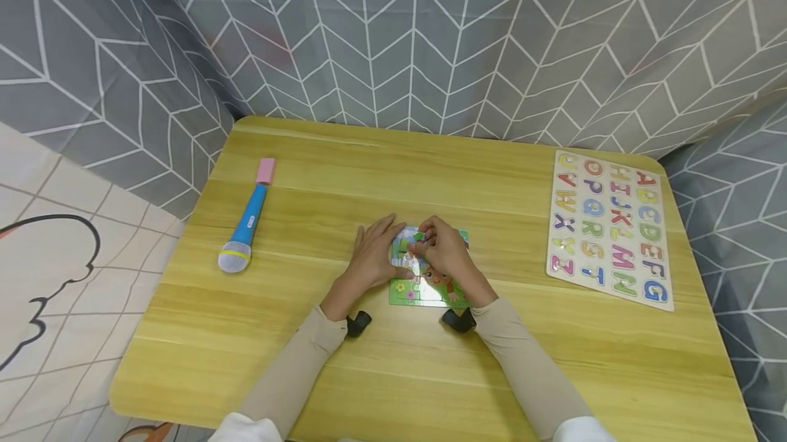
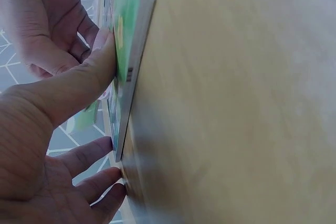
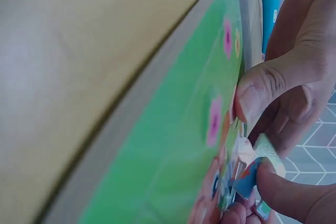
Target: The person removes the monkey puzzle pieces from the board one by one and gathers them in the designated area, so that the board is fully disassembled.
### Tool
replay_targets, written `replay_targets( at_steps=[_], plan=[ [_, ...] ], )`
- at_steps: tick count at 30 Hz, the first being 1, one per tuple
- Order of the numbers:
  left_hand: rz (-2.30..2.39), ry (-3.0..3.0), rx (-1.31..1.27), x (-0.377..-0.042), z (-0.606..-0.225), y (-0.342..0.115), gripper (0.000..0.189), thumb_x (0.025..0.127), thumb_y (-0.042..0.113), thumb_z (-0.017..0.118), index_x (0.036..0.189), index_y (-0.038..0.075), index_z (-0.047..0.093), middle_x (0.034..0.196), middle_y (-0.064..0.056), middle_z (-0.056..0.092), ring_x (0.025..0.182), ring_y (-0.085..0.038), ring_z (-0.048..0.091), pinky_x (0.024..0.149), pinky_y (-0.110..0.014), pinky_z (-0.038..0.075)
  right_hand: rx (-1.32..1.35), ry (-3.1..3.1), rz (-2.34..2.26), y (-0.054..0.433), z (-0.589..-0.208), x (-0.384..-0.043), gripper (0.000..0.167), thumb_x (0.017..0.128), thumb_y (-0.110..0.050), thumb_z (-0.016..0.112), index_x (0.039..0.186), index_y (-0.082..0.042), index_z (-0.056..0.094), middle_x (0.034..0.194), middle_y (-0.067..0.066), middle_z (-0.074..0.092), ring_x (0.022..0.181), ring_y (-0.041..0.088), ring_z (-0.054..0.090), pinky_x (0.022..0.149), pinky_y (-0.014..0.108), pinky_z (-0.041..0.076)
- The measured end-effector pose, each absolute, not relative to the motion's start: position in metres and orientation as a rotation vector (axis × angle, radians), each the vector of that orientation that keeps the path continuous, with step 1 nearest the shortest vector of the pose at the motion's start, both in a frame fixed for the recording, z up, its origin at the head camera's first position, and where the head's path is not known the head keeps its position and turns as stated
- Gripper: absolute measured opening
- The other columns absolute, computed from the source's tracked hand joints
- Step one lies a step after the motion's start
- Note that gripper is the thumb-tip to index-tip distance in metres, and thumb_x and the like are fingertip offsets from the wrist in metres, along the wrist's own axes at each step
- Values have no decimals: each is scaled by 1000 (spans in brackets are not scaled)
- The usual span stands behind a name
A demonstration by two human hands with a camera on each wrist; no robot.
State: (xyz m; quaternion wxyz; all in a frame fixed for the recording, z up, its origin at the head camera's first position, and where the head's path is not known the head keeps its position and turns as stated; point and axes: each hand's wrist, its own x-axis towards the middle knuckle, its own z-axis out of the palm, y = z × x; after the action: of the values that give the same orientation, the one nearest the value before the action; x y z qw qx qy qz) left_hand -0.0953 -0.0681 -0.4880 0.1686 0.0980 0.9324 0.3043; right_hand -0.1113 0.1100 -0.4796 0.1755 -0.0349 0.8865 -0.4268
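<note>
So the readable stuff is mostly on the alphabet board (image 1: pixel 605 237) over on the right: chunky colored capitals in columns, A to G furthest right, then H to N, O to T, and U to Z on the left. The toy microphone (image 1: pixel 246 222) on the left has a little white marking on its blue handle, but it's too small to read. Same with the tiny dark print on the edge of the jigsaw puzzle (image 1: pixel 418 300).

That puzzle lies flat around the middle of the surface (image 1: pixel 393 175), right between the two hands, green with pink and yellow flowers along its near side. The left hand (image 1: pixel 374 254) is at its left edge, fingers pretty much extended, thumb resting on the face. The right hand (image 1: pixel 447 251) reaches over from the right, pinching a puzzle piece (image 3: pixel 247 179) with some blue on it, just over the picture. Can't tell if that piece touches the board. There's also a pink block (image 1: pixel 266 171) at the mic's far end.
</note>
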Motion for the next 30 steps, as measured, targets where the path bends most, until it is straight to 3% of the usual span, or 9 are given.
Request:
replay_targets(
  at_steps=[5, 12, 19, 30],
  plan=[
    [895, 2645, 282, -95, -487, -68, 100, 70, 37, 92, 154, 17, 41, 169, -7, 22, 158, -30, 17, 128, -61, 0, -120, 2500, -1245, 109, -479, -111, 33, 92, -17, 74, 117, -2, 59, 100, 12, 64, 88, 21, 63, 74, 26, 54],
    [878, 2650, 271, -94, -488, -69, 100, 70, 38, 92, 154, 17, 41, 169, -7, 22, 158, -29, 17, 128, -61, 1, -148, 2450, -1330, 109, -478, -110, 32, 94, -13, 71, 123, -6, 62, 90, 9, 63, 74, 16, 60, 62, 21, 48],
    [875, 2659, 279, -94, -488, -69, 101, 69, 37, 92, 154, 17, 42, 169, -7, 22, 158, -29, 18, 129, -61, 1, -230, 2513, -1297, 109, -479, -109, 27, 94, -13, 70, 121, -7, 69, 100, 13, 70, 84, 19, 66, 72, 26, 55],
    [878, 2667, 296, -94, -489, -68, 101, 69, 38, 92, 153, 17, 42, 169, -8, 24, 157, -30, 19, 128, -62, 3, -134, 2505, -1428, 126, -485, -103, 24, 97, -12, 66, 120, -6, 70, 102, 15, 70, 89, 23, 66, 74, 26, 55]
  ],
)
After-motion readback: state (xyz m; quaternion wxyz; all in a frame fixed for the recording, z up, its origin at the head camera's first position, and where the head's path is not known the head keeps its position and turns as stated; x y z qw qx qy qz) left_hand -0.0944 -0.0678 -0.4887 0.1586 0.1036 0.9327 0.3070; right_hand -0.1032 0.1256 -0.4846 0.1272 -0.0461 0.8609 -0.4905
